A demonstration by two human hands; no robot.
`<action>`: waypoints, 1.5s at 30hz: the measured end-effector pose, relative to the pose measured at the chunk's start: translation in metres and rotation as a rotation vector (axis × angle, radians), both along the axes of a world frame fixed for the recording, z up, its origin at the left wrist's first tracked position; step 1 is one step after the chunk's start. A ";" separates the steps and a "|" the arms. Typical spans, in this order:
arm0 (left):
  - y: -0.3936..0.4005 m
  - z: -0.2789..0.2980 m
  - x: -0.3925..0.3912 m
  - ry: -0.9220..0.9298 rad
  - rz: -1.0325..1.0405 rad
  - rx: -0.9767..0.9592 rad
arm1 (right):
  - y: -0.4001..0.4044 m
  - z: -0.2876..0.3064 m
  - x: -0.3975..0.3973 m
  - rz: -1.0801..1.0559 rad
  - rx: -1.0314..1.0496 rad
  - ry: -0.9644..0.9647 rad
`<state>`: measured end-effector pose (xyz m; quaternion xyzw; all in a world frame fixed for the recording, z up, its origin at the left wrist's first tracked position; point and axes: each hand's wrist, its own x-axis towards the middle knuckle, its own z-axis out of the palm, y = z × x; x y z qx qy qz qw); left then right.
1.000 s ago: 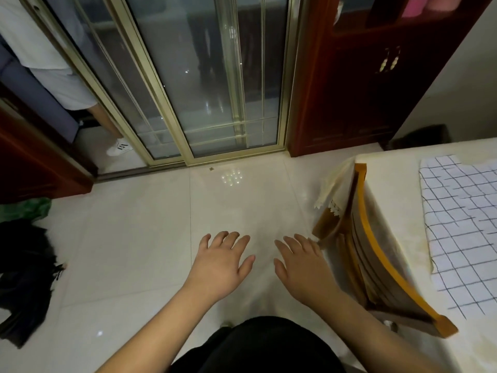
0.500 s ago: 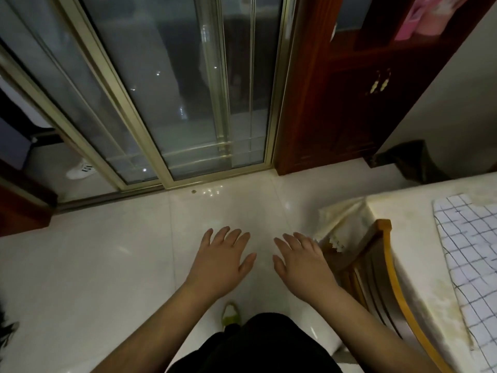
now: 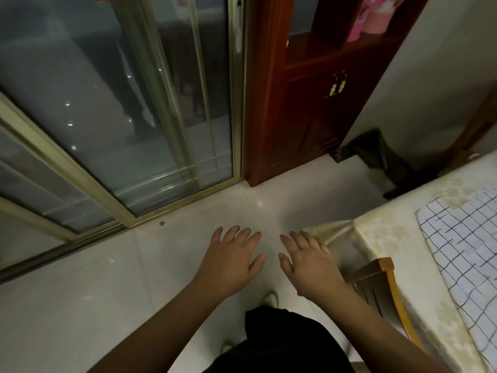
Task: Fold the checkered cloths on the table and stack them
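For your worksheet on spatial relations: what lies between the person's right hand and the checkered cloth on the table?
In the head view, between the right hand and the checkered cloth lie the wooden chair back and bare cream tablecloth.

Both bare forearms reach forward, palms down. The left hand (image 3: 231, 261) and right hand (image 3: 309, 263) hover side by side, apart, fingers straight and slightly spread, holding nothing.

Pale glossy tiled floor (image 3: 80, 292). Gold-framed sliding glass door (image 3: 134, 117), far left. Dark red wooden cabinet (image 3: 309, 109) with brass handles, beside the door. Pink items (image 3: 373, 14) on its upper shelf, too blurred to identify. Yellow-brown wooden chair (image 3: 387, 289), lower right. Dark bag-like object (image 3: 382, 160) against the wall.
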<state>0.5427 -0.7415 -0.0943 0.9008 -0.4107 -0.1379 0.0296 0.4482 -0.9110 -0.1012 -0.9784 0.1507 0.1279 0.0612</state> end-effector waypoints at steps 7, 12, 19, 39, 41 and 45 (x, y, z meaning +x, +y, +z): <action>-0.094 -0.003 0.075 0.021 -0.120 0.040 | -0.080 -0.006 0.056 -0.107 0.024 -0.041; -0.168 0.006 0.116 0.039 -0.211 0.009 | -0.140 -0.004 0.090 -0.159 0.045 -0.050; -0.240 0.013 0.166 -0.004 -0.335 0.015 | -0.202 -0.001 0.124 -0.312 0.049 -0.073; -0.411 -0.001 0.361 -0.053 -0.846 -0.005 | -0.283 0.006 0.258 -0.819 -0.034 -0.003; -0.427 -0.001 0.365 -0.071 -0.897 -0.005 | -0.287 0.008 0.261 -0.883 -0.031 0.002; -0.465 -0.005 0.361 -0.062 -0.992 -0.010 | -0.302 0.005 0.257 -0.974 -0.060 -0.021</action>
